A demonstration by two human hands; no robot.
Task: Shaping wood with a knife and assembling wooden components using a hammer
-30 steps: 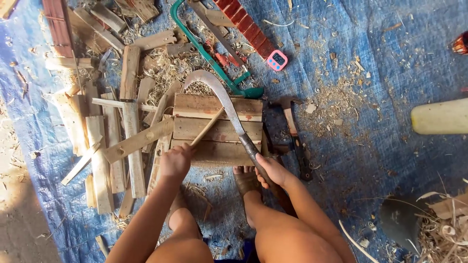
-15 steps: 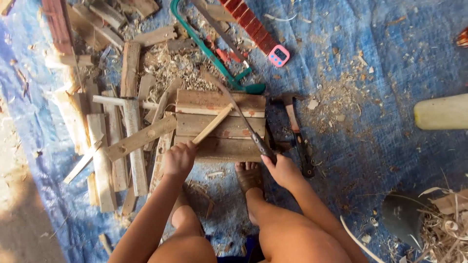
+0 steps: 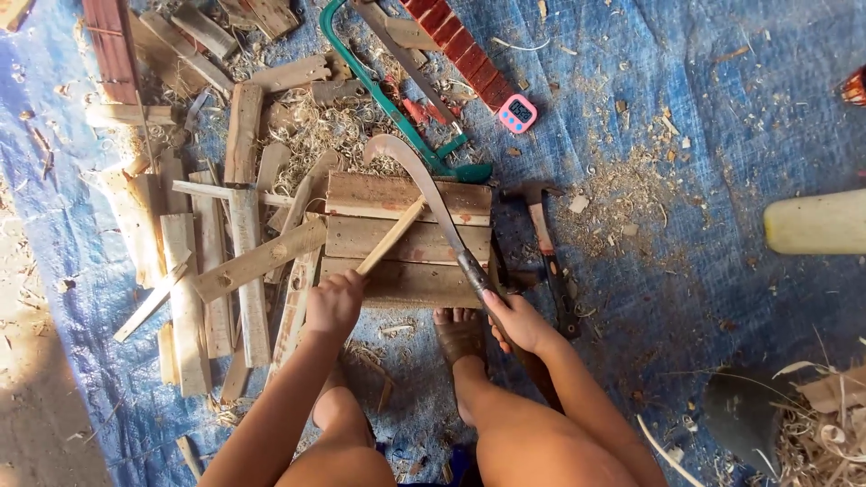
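My left hand grips the near end of a thin wooden stick that lies slanted on a block of stacked planks. My right hand holds the handle of a curved billhook. Its blade rests against the far tip of the stick, with the hooked point reaching past the block's far edge. My bare foot sits just below the block, between both hands.
A hammer lies right of the block. A green hacksaw, a pink timer and a red slatted strip lie beyond. Loose wood strips and shavings cover the blue tarp at left. A pale cylinder is at right.
The billhook swung down onto the stick half a second ago and has since been raised back so its curved blade shows again. My left hand kept the stick in place.
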